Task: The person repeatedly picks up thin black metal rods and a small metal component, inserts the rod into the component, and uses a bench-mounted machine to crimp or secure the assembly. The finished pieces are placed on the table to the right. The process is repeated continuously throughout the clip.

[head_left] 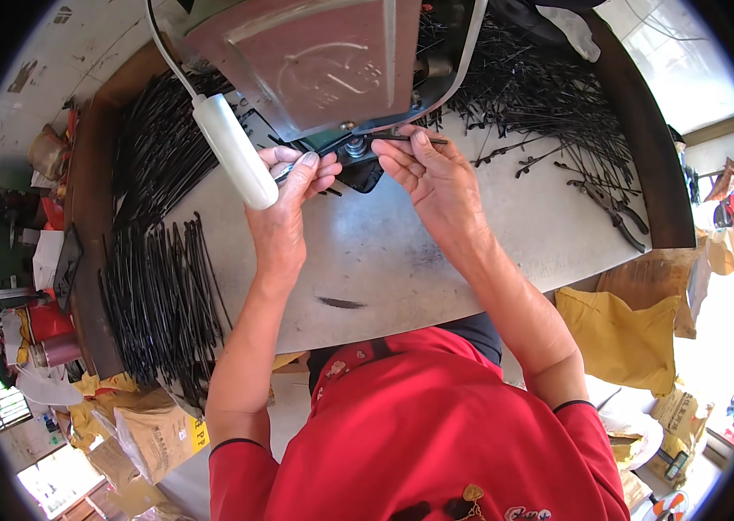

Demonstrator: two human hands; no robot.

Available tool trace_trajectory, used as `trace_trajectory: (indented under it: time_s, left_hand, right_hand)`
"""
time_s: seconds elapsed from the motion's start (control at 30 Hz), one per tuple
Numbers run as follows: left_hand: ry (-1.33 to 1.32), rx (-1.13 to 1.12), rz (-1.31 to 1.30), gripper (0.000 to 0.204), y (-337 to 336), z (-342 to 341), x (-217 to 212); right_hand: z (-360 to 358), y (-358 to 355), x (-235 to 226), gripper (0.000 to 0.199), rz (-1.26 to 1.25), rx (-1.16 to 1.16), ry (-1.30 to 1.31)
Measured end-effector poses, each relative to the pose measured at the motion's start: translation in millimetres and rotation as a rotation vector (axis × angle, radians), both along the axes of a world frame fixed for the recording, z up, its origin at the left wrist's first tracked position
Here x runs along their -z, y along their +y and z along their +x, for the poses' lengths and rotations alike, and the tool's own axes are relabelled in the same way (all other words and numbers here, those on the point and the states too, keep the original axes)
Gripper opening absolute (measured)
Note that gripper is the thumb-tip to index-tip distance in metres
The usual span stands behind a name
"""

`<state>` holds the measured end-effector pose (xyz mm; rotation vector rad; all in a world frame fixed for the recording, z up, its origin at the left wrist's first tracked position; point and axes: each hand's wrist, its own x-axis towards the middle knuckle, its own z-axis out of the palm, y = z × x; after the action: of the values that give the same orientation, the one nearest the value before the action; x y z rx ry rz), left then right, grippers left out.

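Beneath the pinkish-brown housing of a bench machine [323,65], both my hands are raised to a thin black rod [384,136]. My left hand [291,187] pinches its left part between thumb and fingers, beside a white tubular lamp [235,152]. The thumb and forefinger of my right hand [438,178] close on the rod's right part, palm partly turned up. Between the hands, the rod crosses close to a round metal piece [355,148] under the machine head. The head hides part of the contact there, so I cannot tell whether they touch.
Bundles of black rods lie left [163,295] and back left [158,139]. A tangled heap of thin black rods [549,95] covers the back right. Black-handled pliers [617,213] rest near the right wooden rim [672,195]. A dark mark [341,303] shows on the metal tabletop [358,252].
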<state>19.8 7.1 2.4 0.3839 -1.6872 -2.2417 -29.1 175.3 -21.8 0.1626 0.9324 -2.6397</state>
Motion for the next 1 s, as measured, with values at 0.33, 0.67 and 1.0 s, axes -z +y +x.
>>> trace_trajectory:
  time_s: [0.33,0.67,1.0]
  left_hand:
    - [-0.046,0.054,0.041,0.018,-3.9,-2.7,0.7]
    - [-0.083,0.059,0.049,0.014,-6.2,0.1,1.1]
    - [-0.159,0.115,0.162,0.013,-16.8,-9.9,0.5]
  right_hand:
    - [-2.1,0.8,6.1,0.017,-0.027,-0.002,0.013]
    - [-0.2,0.5,-0.3,0.018,0.002,-0.019,0.034]
    - [1.3,-0.3,3.1,0.022,0.020,0.004,0.049]
